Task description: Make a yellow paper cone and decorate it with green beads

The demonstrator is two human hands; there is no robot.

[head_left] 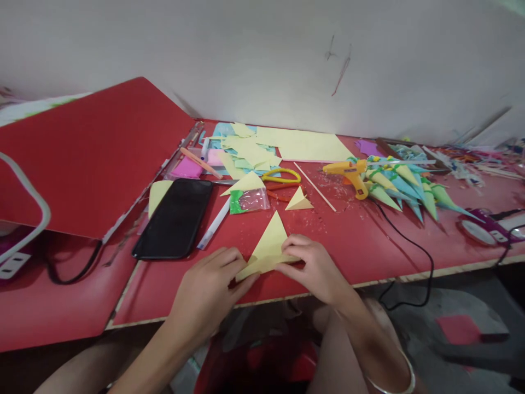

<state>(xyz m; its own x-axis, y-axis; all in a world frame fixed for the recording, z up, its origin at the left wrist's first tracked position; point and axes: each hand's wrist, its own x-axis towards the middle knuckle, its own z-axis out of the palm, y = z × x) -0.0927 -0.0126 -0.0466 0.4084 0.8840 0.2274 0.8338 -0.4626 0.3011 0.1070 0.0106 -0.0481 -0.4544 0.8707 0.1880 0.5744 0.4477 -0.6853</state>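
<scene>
A yellow paper triangle lies near the table's front edge, point away from me, with a strip folded up along its lower side. My left hand pinches its left corner between thumb and fingers. At the right corner, my right hand grips the folded strip the same way. Just beyond stands a small folded yellow paper piece. Behind the triangle lie a clear packet with a green end and scissors with yellow and orange handles. Their blades are partly covered by another yellow paper piece.
A black phone and a pen lie left. Paper scraps pile up at the back. Rightward are a thin stick, a yellow glue gun with a trailing cord, and several paper cones. A red board leans at left.
</scene>
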